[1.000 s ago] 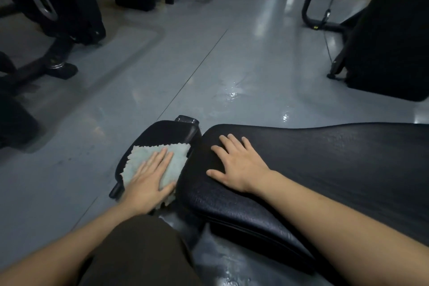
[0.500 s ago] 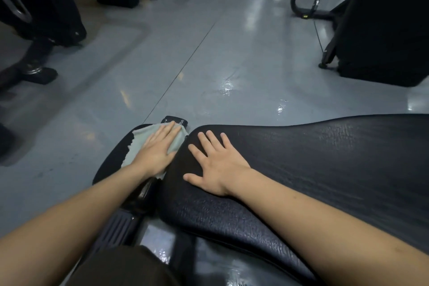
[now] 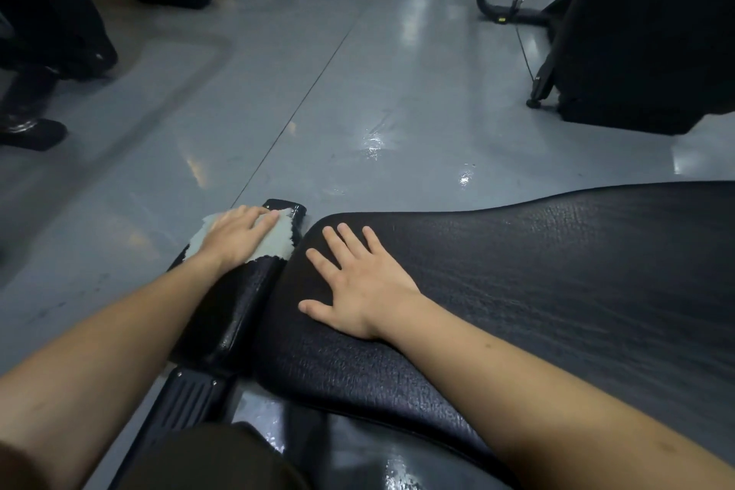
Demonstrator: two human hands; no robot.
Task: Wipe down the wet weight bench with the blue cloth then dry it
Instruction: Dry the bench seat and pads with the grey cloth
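Grey glossy floor (image 3: 358, 91), wet patches shining beyond the bench. Two black pads: long pad (image 3: 537, 282), small pad (image 3: 234, 302) just left of it. One pale blue cloth (image 3: 278, 239) on the small pad's far end. Left hand (image 3: 234, 237) flat on cloth, fingers extended. Right hand (image 3: 358, 282) flat, splayed, empty, on long pad. Dark machines (image 3: 644, 32) around.
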